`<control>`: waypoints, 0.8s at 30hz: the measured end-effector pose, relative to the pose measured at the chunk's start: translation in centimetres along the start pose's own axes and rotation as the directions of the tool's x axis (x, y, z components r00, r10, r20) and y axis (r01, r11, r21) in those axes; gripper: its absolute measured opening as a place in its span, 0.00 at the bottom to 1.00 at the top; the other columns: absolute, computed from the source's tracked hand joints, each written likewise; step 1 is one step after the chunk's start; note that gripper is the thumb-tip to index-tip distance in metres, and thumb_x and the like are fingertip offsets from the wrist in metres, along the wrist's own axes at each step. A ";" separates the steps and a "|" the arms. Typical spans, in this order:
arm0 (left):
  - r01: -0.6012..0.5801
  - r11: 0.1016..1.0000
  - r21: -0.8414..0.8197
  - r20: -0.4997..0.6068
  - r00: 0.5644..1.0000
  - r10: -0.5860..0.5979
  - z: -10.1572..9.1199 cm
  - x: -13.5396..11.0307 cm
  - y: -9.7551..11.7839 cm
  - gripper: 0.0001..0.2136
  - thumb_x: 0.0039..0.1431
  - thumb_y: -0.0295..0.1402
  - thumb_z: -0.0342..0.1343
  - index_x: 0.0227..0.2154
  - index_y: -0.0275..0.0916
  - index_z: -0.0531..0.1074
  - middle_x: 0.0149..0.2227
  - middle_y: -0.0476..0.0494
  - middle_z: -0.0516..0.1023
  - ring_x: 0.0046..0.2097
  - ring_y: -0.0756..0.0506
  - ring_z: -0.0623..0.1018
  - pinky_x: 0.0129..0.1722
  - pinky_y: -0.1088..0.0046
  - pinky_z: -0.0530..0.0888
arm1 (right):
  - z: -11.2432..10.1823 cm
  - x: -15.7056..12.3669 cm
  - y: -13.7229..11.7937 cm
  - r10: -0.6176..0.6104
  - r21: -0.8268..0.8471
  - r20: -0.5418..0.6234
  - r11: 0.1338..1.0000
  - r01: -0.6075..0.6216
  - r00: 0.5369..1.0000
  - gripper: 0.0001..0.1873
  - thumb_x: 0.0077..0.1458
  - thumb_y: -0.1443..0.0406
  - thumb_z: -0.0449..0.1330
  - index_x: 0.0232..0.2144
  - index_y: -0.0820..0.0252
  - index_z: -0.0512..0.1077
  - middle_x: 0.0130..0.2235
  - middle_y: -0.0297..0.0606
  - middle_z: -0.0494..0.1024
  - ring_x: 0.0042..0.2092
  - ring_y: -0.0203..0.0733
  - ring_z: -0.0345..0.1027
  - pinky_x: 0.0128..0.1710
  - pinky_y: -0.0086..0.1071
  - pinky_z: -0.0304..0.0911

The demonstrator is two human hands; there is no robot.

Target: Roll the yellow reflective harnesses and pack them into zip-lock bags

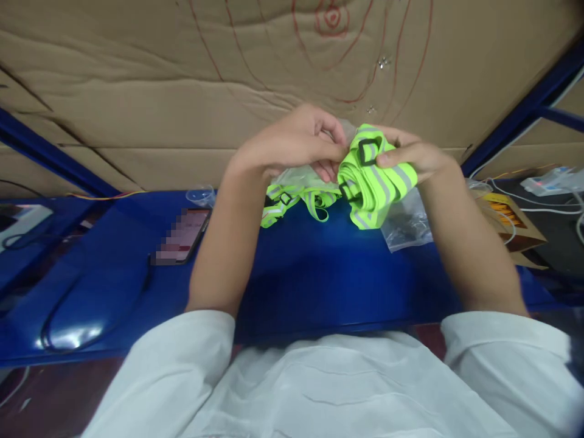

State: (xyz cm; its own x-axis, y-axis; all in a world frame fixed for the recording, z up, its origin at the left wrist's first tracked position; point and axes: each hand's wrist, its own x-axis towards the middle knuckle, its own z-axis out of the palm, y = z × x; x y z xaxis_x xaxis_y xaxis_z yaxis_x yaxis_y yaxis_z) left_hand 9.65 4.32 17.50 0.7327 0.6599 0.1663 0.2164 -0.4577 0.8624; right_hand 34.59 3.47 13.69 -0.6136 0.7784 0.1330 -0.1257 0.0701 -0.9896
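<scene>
In my right hand [417, 158] is a folded bundle of neon yellow-green reflective strap [383, 182] with grey stripes and a black buckle. My thumb presses on its front and the other fingers are mostly behind it. My left hand [308, 143] is beside the bundle's left edge, fingers curled and thumb pinched in; what lies between the fingertips is hidden. Translucent plastic [301, 178] shows behind and below the left hand. More neon reflective straps [285, 201] with black buckles lie on the blue table [337, 274] under it.
A clear plastic bag [406, 222] lies under the right forearm. At the left are a phone [182, 237] and a black cable [59, 304]. Cardboard [137, 103] with red drawn lines stands behind, between blue frame bars [511, 115]. White cables and a brown package [515, 225] are at the right.
</scene>
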 end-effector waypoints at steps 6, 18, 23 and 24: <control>-0.193 0.953 0.234 0.271 0.954 0.127 3.5 -6.3 -1.3 0.05 0.66 0.31 0.64 0.41 0.36 0.80 0.30 0.48 0.80 0.30 0.50 0.79 0.30 0.78 0.73 | 3.5 -6.1 6.8 0.175 0.357 0.079 0.914 -0.191 0.981 0.32 0.48 0.63 0.77 0.53 0.63 0.70 0.45 0.41 0.83 0.41 0.44 0.82 0.43 0.36 0.81; -0.336 0.576 0.745 0.170 0.931 0.323 8.4 -14.1 -10.7 0.43 0.56 0.44 0.74 0.69 0.40 0.59 0.74 0.24 0.51 0.76 0.28 0.55 0.75 0.41 0.54 | 8.5 -6.6 13.3 0.348 0.516 0.246 0.743 -0.427 0.904 0.34 0.46 0.66 0.78 0.54 0.59 0.72 0.47 0.37 0.81 0.44 0.42 0.80 0.46 0.35 0.79; -0.318 0.571 0.756 0.147 0.934 0.327 9.3 -14.7 -11.4 0.43 0.65 0.45 0.64 0.74 0.41 0.47 0.71 0.23 0.61 0.69 0.28 0.69 0.69 0.42 0.64 | 8.9 -7.0 13.0 0.346 0.323 0.217 0.857 -0.402 0.913 0.33 0.44 0.63 0.79 0.51 0.61 0.74 0.46 0.36 0.79 0.43 0.37 0.77 0.43 0.27 0.75; -0.305 0.584 0.752 0.126 0.937 0.327 9.4 -14.8 -11.5 0.43 0.65 0.46 0.64 0.74 0.40 0.47 0.68 0.24 0.66 0.65 0.29 0.73 0.64 0.45 0.69 | 8.9 -6.9 12.8 0.340 0.232 0.197 0.895 -0.381 0.920 0.31 0.45 0.63 0.79 0.50 0.62 0.74 0.46 0.35 0.79 0.43 0.37 0.76 0.42 0.25 0.74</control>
State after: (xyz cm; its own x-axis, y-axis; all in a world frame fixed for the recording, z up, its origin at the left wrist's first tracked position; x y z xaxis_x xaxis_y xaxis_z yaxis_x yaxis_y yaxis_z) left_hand 2.37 -5.80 0.66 0.8386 0.3930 0.3773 0.3878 -0.9170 0.0931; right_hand 30.31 -6.58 0.57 -0.7604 0.6168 -0.2034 -0.0601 -0.3787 -0.9236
